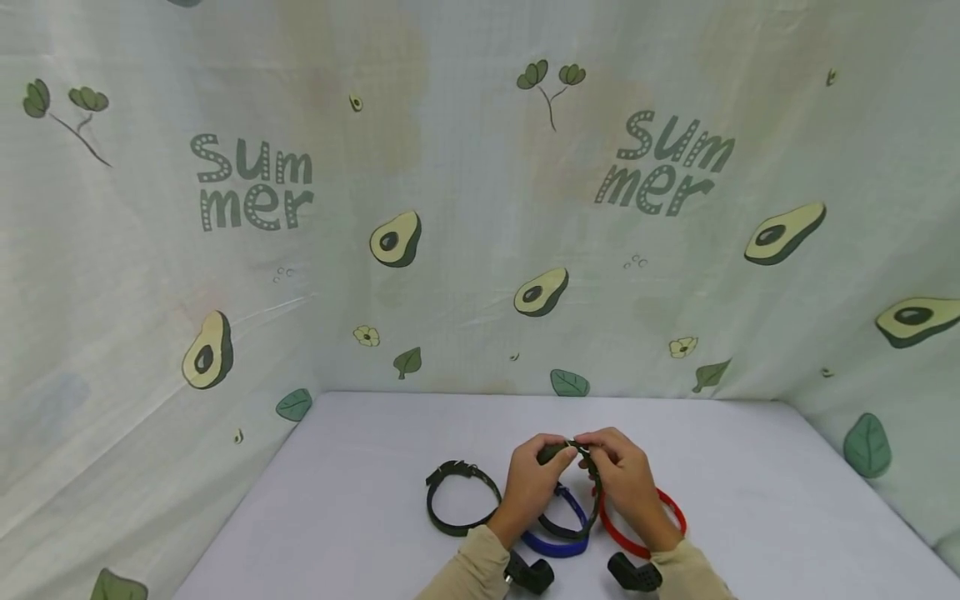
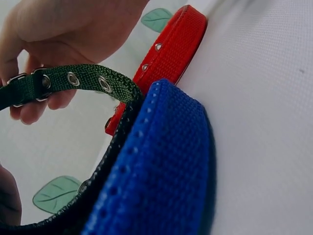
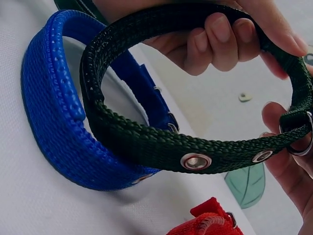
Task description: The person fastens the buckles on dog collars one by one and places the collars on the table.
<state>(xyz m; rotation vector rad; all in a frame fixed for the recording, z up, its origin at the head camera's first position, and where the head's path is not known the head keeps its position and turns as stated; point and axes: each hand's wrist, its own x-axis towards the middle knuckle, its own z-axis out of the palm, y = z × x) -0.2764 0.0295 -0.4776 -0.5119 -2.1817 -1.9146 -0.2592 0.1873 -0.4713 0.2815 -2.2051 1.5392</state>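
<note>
A dark green buckled collar (image 3: 151,139) with metal eyelets hangs as a loop between both hands. My left hand (image 1: 528,482) grips its band with curled fingers, near the upper part of the loop in the head view. Opposite it, my right hand (image 1: 628,482) pinches the strap close to the metal buckle (image 2: 41,84). Below the hands a blue collar (image 2: 156,166) lies on the table, and the lower part of the green loop overlaps it in view. To the right is a red collar (image 1: 678,512), partly hidden by my right hand and forearm.
Another dark collar (image 1: 431,502) lies left of my left hand. The white table (image 1: 337,500) runs back to a hanging cloth (image 1: 465,333) printed with avocados and leaves. Black devices (image 1: 633,573) sit at both wrists.
</note>
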